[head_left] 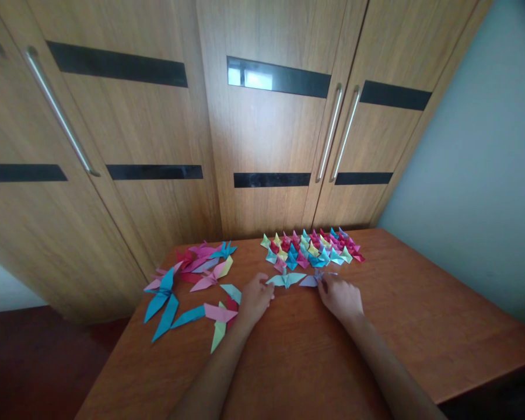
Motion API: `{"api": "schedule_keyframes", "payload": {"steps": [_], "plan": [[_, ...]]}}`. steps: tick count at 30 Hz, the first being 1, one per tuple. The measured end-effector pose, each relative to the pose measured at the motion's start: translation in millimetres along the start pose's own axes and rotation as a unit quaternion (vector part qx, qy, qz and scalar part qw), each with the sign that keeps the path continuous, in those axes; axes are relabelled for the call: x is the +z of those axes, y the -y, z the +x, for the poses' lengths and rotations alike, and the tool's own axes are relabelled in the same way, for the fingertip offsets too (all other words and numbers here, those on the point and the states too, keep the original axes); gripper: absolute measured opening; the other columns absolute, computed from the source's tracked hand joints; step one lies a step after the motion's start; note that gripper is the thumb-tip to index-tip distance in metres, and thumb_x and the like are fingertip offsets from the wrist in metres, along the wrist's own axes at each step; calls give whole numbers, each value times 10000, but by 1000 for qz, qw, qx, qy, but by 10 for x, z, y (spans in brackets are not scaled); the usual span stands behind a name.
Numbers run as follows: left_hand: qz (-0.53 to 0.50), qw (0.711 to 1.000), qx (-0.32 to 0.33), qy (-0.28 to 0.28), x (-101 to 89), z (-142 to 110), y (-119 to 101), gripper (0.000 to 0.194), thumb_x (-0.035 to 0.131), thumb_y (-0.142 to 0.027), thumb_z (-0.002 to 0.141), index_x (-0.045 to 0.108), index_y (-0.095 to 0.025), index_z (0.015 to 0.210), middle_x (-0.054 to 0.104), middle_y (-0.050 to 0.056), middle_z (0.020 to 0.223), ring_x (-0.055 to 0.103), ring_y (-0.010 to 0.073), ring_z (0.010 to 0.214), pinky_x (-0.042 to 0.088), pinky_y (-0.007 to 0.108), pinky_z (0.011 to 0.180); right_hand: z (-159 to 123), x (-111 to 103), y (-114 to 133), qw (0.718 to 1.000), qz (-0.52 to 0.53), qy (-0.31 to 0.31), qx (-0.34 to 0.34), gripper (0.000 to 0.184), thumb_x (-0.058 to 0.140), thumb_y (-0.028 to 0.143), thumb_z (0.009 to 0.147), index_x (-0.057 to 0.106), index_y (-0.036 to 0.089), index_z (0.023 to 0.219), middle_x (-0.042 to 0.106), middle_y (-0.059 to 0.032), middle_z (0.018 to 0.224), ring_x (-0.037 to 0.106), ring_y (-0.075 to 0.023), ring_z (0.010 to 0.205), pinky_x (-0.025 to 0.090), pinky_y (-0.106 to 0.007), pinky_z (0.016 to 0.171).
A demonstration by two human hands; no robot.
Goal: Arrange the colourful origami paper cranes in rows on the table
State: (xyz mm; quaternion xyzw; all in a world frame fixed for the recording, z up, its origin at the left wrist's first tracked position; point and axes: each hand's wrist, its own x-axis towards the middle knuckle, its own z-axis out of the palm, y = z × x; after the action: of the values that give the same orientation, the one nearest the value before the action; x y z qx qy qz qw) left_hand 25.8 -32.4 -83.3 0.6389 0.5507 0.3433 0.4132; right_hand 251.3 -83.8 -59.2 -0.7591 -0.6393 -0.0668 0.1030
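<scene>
A mint-coloured origami crane stands on the table with its wings spread. My left hand is closed at the crane's left wing tip, thumb and finger pinching it. Just to the right is a lavender origami crane, its wings also spread. My right hand is closed on this one, and the fingers cover part of its body and right wing. Behind both hands, several folded cranes in many colours stand packed in rows with their wings closed up.
Loose origami cranes with spread wings lie in a pile on the left. A blue one lies near the left edge, and a pink one beside my left forearm. A wooden wardrobe backs the table; a wall borders the right.
</scene>
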Motion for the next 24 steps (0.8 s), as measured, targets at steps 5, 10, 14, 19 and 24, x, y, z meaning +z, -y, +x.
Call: {"api": "schedule_keyframes", "payload": {"steps": [5,10,14,19,24], "plan": [[4,1000,-1,-1,10,3,7,247,492,-310,831,525,-166,1028,647,-16,620,538,104,439,392,210,518,34,13,106,1000,9,6,1,265,390,390,912,580,207,885,656,-64,898,633,-177,765,367,-233,581],[-2,1000,-3,0,16,11,17,239,496,-297,826,536,-172,1026,651,-19,620,545,105,443,390,208,515,60,1,166,1000,21,16,17,271,395,393,907,591,207,888,654,-61,913,631,-175,775,371,-230,582],[-5,1000,-3,1,14,19,18,245,486,-284,827,540,-168,1037,656,-14,630,537,102,431,390,210,507,64,16,180,999,22,18,26,283,386,404,909,597,215,889,657,-59,903,628,-179,784,382,-231,594],[-7,1000,3,5,9,16,24,259,479,-294,829,533,-167,1048,660,-10,649,536,98,437,398,211,519,72,45,191,999,24,18,37,293,382,421,909,590,216,897,660,-64,906,628,-179,773,388,-237,609],[-7,1000,8,4,6,17,29,259,486,-306,825,531,-169,1040,658,-10,648,534,101,436,398,216,522,85,55,185,999,26,11,41,311,367,431,908,592,216,895,664,-60,886,631,-188,748,380,-246,588]]}}
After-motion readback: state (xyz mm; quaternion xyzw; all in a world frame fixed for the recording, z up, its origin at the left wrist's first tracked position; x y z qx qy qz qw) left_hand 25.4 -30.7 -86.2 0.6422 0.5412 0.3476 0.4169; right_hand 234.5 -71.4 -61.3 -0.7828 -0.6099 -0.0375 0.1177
